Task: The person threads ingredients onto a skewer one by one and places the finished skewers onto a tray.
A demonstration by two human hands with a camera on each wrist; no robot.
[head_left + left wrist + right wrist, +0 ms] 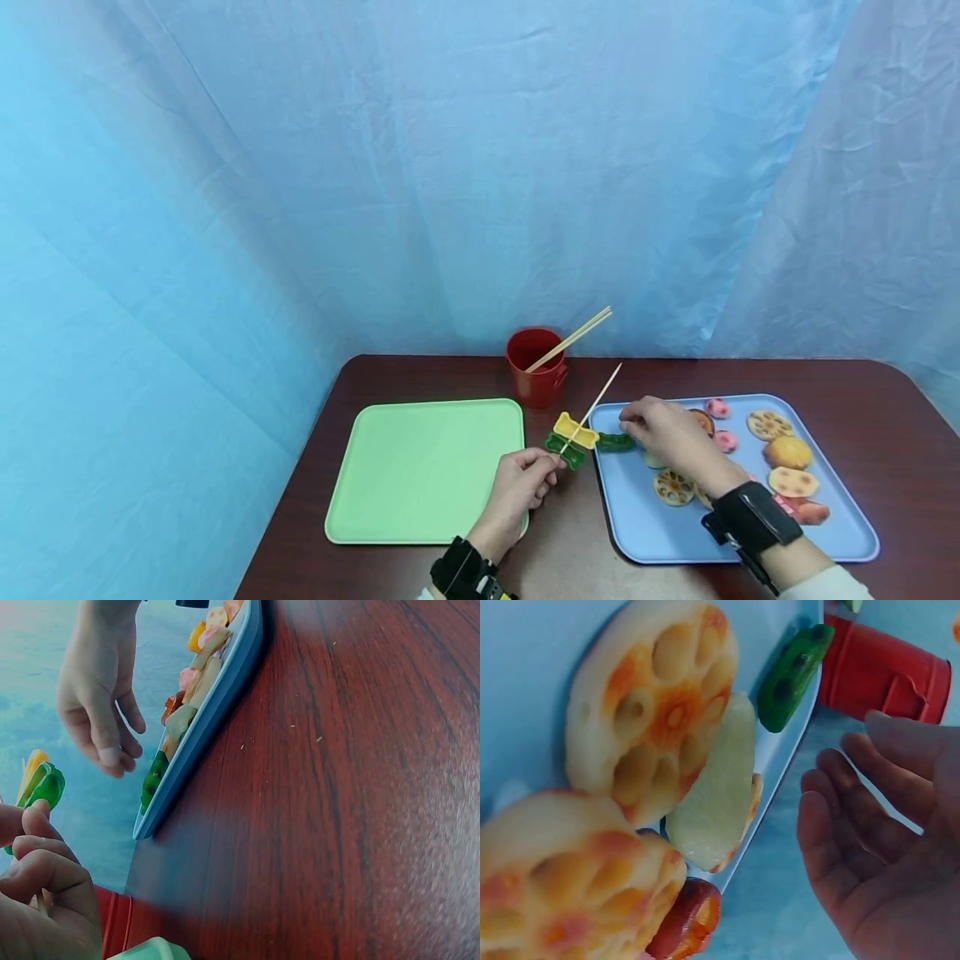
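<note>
My left hand [517,483] pinches the lower end of a thin wooden skewer [603,393], which slants up and to the right. On it sit a green pepper-like piece [566,452] and, above that, a yellow one [576,431]. Over the left side of the blue tray [637,533] hovers my right hand [675,433], fingers loosely bent and nothing between them. Nearest to it lies a dark green cucumber-like piece [791,682] at the tray's edge. Close by are a pale green slice [720,787] and lotus root slices [652,712].
A light green tray [423,475] stands on the left of the brown table [570,533]. Behind, a red bucket [536,383] holds more wooden skewers [573,337]. On the blue tray's right half lie a yellow bun-like piece [788,452], pink pieces [717,408] and other toy food.
</note>
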